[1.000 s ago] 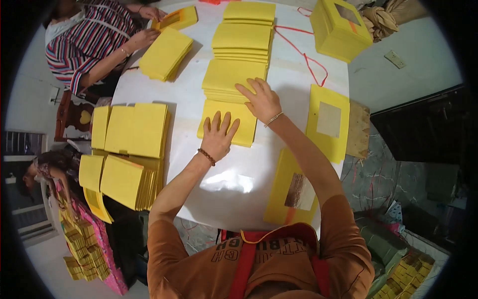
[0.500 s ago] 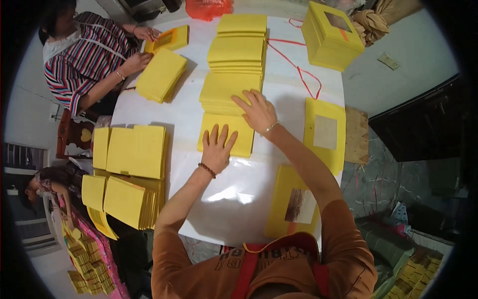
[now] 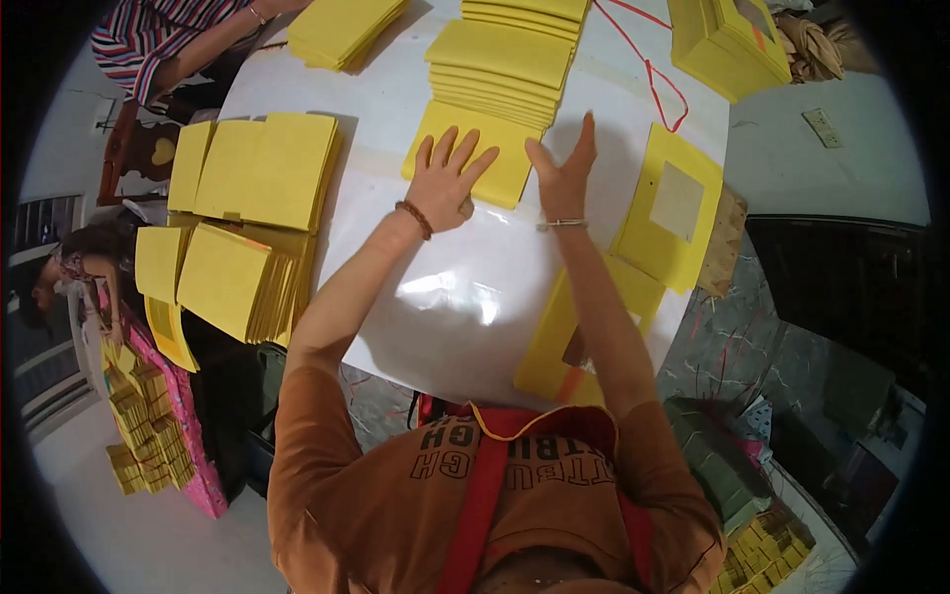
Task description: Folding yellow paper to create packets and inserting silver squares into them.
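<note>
left hand [image 3: 445, 183] lying flat, fingers spread wide, palm down on the near edge of a flat yellow sheet [image 3: 470, 148] at the twelve o'clock side of the white table [image 3: 435, 297]. beaded bracelet on that wrist. right hand [image 3: 562, 170] just beside it toward three o'clock, open, fingers together and pointing to twelve, thumb out toward the left hand, resting at the right end of the same sheet; gripping nothing, though cannot tell whether the palm touches sheet or table. thin metal bangle at that wrist.

directly beyond the sheet, at twelve o'clock, a stepped stack of yellow folded pieces [image 3: 505, 54], its lowest layer overlapping the sheet's far edge. red cord [image 3: 653, 69] looping across the table toward one o'clock. yellow windowed envelope [image 3: 673, 203] at three o'clock of the right hand, near but apart, tilted over the table's edge. another yellow piece [image 3: 569, 332] under the right forearm at about five o'clock. at nine o'clock, well apart from the hands, fanned yellow stacks [image 3: 252, 173] and a lower stack [image 3: 233, 282]. at eleven o'clock, a further yellow pile [image 3: 341, 30] beside a person's striped sleeve [image 3: 163, 40]. yellow boxes [image 3: 727, 40] at one o'clock, by the table's far corner.
</note>
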The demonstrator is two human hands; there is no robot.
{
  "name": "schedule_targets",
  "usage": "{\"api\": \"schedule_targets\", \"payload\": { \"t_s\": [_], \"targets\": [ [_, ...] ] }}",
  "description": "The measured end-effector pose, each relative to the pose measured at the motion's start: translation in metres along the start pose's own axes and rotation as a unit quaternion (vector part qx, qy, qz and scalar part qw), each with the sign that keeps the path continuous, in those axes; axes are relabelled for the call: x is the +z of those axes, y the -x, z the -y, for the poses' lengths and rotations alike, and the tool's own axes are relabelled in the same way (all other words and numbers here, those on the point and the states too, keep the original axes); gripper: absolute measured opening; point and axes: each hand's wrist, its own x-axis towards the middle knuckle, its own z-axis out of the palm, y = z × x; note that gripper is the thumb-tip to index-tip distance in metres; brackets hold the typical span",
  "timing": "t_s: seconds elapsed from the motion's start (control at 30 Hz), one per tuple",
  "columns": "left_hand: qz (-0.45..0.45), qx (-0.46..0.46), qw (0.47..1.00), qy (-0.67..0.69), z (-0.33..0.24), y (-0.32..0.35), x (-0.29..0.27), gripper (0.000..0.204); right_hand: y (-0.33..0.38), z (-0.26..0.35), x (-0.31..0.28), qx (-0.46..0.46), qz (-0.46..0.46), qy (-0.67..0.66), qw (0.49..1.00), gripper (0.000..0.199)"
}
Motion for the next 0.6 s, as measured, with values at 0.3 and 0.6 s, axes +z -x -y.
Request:
{"api": "schedule_targets", "payload": {
  "t_s": [0.3,0.6],
  "targets": [
    [-0.205,-0.257,0.881,0.342,0.033,0.009,0.016,0.058,0.039,0.002,0.020,0.125,0.105,-0.095,0.982,0.066],
    [-0.254,-0.273,0.818,0.438,0.033,0.010,0.036,0.050,0.034,-0.049,0.019,0.016,0.151,0.027,0.988,0.053]
  ]
}}
